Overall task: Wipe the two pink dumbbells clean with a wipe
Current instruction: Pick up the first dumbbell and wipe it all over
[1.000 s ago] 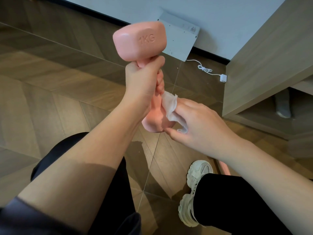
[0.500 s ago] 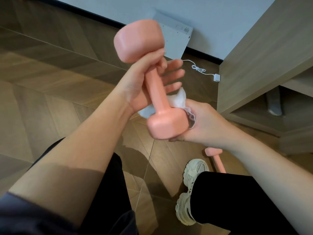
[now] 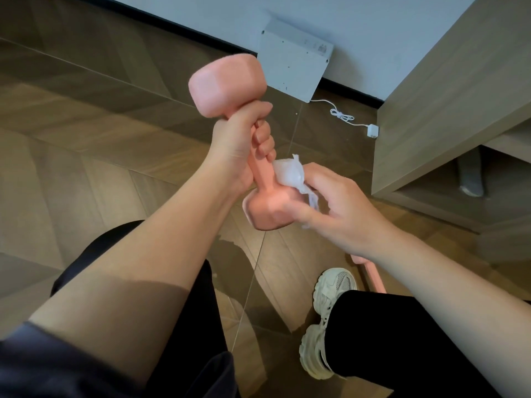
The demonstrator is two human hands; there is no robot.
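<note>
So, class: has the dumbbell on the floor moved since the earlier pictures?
No. The floor dumbbell still lies just right of the white shoe.

Left sleeve [image 3: 43, 366]: dark navy-grey cloth, short, with a soft plain hem. Forearms [image 3: 149, 268] bare from there down. My left hand [image 3: 232, 145] and right hand [image 3: 336, 208] are bare as well, fingers [image 3: 265, 139] included.

Trousers [image 3: 388, 340]: black, matte, loose cut, on both legs.

Sneaker [image 3: 324, 320] on my right foot: chunky, off-white, with a grey mesh panel over the toe, layered overlays and a thick ridged sole, slightly yellowed at the edge.
</note>
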